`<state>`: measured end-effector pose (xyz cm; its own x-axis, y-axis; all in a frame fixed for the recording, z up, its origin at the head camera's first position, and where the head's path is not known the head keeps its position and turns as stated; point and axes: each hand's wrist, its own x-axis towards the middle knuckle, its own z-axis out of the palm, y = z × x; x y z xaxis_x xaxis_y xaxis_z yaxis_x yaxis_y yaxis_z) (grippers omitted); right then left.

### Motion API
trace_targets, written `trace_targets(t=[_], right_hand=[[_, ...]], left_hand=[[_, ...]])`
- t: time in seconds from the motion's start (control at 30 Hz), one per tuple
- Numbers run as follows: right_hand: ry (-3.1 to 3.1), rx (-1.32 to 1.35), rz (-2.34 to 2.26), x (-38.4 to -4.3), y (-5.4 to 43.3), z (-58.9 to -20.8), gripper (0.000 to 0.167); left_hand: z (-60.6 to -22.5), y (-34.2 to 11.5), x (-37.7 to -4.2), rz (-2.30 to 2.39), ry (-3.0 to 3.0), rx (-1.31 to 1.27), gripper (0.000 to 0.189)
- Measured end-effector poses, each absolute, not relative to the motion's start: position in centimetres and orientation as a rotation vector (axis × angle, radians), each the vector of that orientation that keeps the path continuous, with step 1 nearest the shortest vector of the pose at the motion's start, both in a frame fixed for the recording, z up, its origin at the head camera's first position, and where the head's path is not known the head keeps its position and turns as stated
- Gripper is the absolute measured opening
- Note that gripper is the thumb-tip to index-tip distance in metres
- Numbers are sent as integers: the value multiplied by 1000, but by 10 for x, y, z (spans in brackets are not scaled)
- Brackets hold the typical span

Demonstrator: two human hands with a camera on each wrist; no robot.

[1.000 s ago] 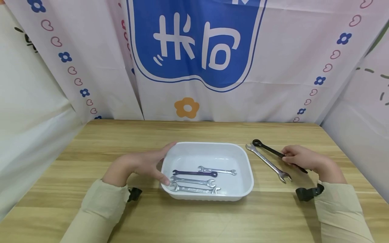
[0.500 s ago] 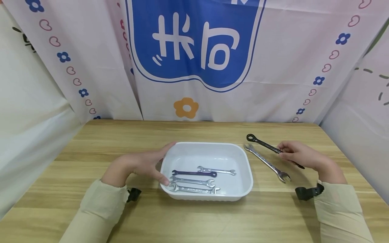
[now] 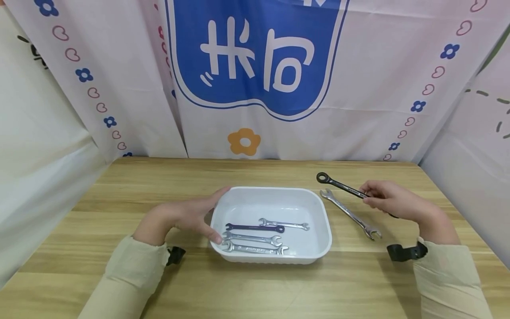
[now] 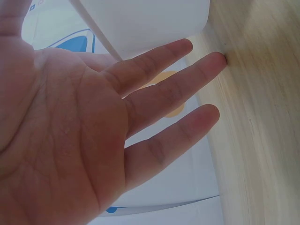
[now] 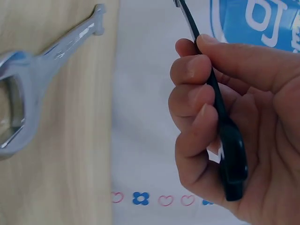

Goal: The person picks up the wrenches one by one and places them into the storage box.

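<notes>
In the head view, my right hand (image 3: 384,199) grips a black combination wrench (image 3: 338,184) by its shank, ring end pointing away to the left. The right wrist view has my thumb and curled fingers round the black wrench (image 5: 233,159), which looks lifted off the table. Below that hand lies a silver open-end wrench (image 3: 350,214). My left hand (image 3: 191,217) spreads against the left end of a white tray (image 3: 318,248), thumb and index finger at its rim. Three straight fingers (image 4: 173,91) show beneath the tray wall (image 4: 154,23) in the left wrist view.
Inside the tray lie a dark purple wrench (image 3: 255,227), a small silver wrench (image 3: 284,224) and two larger silver wrenches, one (image 3: 253,239) behind the other (image 3: 255,249). The wooden table (image 3: 271,292) ends at a printed cloth backdrop (image 3: 279,137).
My right hand has raised the black wrench and shifted it a little left and away from me. The left hand and the tray stay in place.
</notes>
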<state>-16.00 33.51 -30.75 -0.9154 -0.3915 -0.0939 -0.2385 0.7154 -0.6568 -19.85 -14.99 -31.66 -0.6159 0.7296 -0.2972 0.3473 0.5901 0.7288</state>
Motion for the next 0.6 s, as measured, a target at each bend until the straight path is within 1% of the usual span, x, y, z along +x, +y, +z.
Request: trace_targets(t=[0.17,0.6], right_hand=[[2719,-515,-951,-156,326,-298,14],[2773,-743,-859,-150,299,-288,9]], left_hand=[[-317,-149,-199,857,2228,846,125],[-317,-151,-199,837,2239,840,125]])
